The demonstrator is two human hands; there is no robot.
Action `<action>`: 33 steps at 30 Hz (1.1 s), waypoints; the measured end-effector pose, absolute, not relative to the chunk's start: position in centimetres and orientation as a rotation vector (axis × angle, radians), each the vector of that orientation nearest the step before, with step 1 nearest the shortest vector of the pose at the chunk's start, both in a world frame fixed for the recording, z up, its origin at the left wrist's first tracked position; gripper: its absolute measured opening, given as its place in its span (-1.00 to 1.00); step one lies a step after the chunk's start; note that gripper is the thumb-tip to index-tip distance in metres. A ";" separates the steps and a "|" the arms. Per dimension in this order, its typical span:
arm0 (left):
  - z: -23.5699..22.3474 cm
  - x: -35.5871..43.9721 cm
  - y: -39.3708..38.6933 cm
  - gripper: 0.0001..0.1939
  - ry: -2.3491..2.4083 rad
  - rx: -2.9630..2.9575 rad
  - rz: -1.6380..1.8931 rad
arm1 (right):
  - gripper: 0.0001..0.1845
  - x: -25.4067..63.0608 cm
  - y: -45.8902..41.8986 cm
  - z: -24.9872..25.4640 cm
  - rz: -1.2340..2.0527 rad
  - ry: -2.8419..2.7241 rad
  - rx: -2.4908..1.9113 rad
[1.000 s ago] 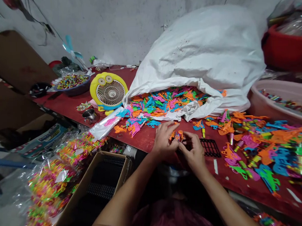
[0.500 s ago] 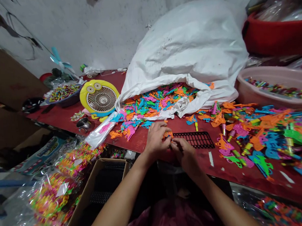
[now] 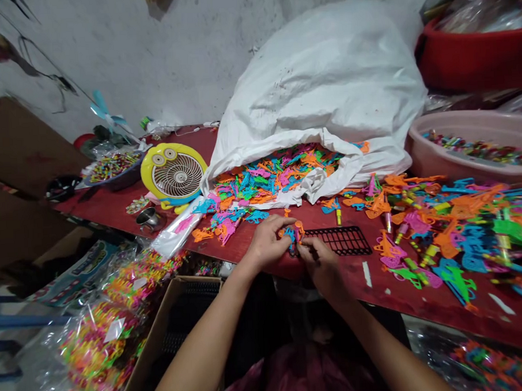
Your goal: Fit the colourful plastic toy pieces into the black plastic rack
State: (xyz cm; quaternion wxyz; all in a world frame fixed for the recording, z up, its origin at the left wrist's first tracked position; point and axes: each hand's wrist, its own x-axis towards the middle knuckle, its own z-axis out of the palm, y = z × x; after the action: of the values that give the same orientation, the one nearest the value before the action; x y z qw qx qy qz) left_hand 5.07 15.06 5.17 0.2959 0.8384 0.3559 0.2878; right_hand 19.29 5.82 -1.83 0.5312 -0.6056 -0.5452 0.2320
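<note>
My left hand (image 3: 267, 241) is closed around a few small plastic toy pieces (image 3: 292, 233) in blue, orange and purple, held just above the table's front edge. My right hand (image 3: 322, 265) meets them from the right, thumb and fingers pinched at the lower edge of the same pieces. Their exact shape is too small to make out. Right behind the hands lies a black plastic grid (image 3: 343, 241), its left end partly covered by them. A pile of bright flat plastic toys (image 3: 260, 184) spills from the white sack (image 3: 325, 83) beyond.
On the red table (image 3: 256, 276), a yellow fan (image 3: 177, 175) and a metal cup (image 3: 148, 220) stand left. Loose toys (image 3: 453, 227) spread across the right, before a pink basin (image 3: 472, 175). Below left are bagged toys (image 3: 98, 346) and a cardboard box (image 3: 158, 332).
My left hand's fingers have shifted, so more of the blue and purple pieces shows. My right hand has moved slightly down, still at the pieces. The view has turned a little.
</note>
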 end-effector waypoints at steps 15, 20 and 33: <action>5.3 4.9 15.5 -0.75 0.919 2.306 0.653 | -0.70 19.6 6.0 -1.9 0.550 -1.257 -1.502; 5.9 5.1 15.7 -0.80 0.952 2.374 0.587 | -0.68 19.5 6.1 -2.5 0.542 -1.239 -1.515; 5.7 5.5 16.1 -0.82 0.925 2.426 0.590 | -0.66 20.1 5.8 -2.9 0.355 -1.514 -1.559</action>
State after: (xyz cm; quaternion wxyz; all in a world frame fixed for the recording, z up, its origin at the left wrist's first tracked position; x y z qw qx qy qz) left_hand 5.51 16.08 5.71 0.2371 0.8851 0.3376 0.2153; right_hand 20.10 5.79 -2.94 0.4529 -0.6313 -0.6129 0.1436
